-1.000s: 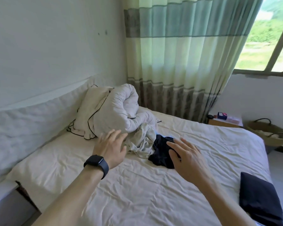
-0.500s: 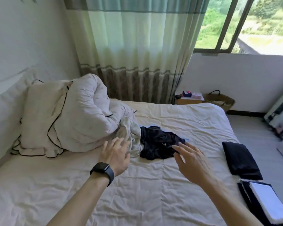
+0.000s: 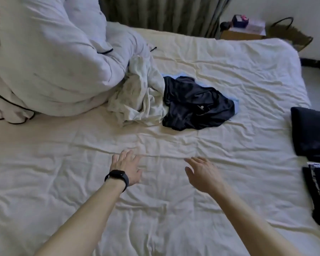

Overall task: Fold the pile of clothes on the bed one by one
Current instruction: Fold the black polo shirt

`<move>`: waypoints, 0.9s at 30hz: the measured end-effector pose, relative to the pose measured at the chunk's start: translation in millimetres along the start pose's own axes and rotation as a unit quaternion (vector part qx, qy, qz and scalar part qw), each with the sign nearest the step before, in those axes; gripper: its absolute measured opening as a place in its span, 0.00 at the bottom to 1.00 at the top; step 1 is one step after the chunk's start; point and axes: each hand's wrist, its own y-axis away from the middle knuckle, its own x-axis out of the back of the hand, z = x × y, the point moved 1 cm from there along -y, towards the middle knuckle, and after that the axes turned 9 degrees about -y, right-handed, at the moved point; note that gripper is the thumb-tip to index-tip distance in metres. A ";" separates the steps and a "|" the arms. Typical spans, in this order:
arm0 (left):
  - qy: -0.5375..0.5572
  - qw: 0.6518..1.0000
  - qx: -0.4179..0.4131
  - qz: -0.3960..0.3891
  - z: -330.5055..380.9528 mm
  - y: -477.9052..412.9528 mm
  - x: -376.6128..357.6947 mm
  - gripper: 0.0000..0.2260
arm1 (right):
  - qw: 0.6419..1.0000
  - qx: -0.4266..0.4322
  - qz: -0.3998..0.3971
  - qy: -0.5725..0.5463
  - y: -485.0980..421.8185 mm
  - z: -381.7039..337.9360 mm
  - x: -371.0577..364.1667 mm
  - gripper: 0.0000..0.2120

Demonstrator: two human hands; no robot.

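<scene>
Fingers of the left hand (image 3: 127, 168) and right hand (image 3: 204, 174) are held straight and slightly spread above the wrinkled cream bedsheet (image 3: 174, 209), nothing gripped. The crumpled navy garment (image 3: 196, 104) and pale rumpled cloth (image 3: 140, 95) are seen well beyond them.

Dark striped curtain (image 3: 164, 13) at back — white wall (image 3: 284, 8), wooden nightstand (image 3: 242, 35), woven basket (image 3: 292, 34) beside.
</scene>
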 end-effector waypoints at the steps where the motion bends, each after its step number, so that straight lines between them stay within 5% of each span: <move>1: 0.001 1.000 0.011 -0.020 -4.6 -19.6 -14.4 0.28 | 1.000 -0.005 -0.016 0.001 -22.4 3.7 -10.4 0.24; 7: 0.044 0.979 0.113 -0.163 -26.4 -108.9 -111.3 0.55 | 0.997 -0.061 -0.015 -0.038 -160.6 32.8 -49.1 0.34; 12: 0.050 0.986 0.118 -0.102 -29.8 -127.2 -173.9 0.60 | 0.992 -0.053 0.060 -0.099 -262.6 33.4 -47.7 0.44; 16: 0.053 0.989 0.109 -0.081 -30.1 -133.7 -180.7 0.60 | 0.995 -0.086 0.055 -0.009 -294.9 32.3 -62.8 0.19; 19: 0.055 0.989 0.107 -0.088 -33.1 -134.2 -176.4 0.60 | 0.993 -0.082 0.059 -0.055 -262.4 7.1 -96.1 0.07; 27: 0.053 0.990 0.057 -0.119 -44.4 -129.6 -164.4 0.55 | 0.989 -0.093 0.023 -0.111 -42.5 -51.2 -233.5 0.12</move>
